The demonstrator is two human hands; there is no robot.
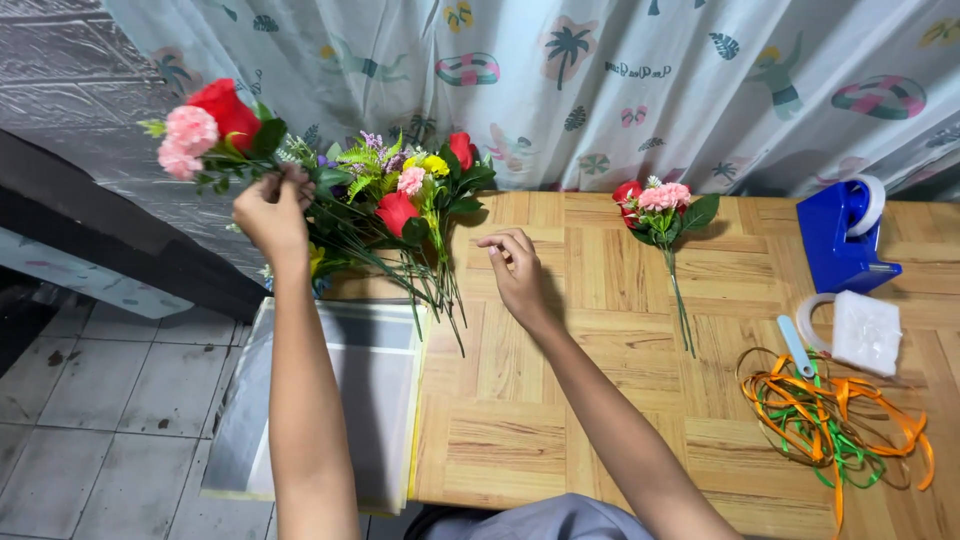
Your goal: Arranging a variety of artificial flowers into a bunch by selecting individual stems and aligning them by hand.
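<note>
Small flower bunch (215, 130) pinched in left hand (272, 212) fingers; right hand (517, 272) loosely spread, empty, beside loose flower pile (405, 205).

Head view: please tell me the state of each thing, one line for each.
left hand: raised, closed on small bunch
right hand: open, on table, by flower pile
finished posy: lying flat, untouched
ribbons: loose, tangled
tape dispenser: upright, tape loaded
clear sleeves: stacked, overhanging table edge
</note>
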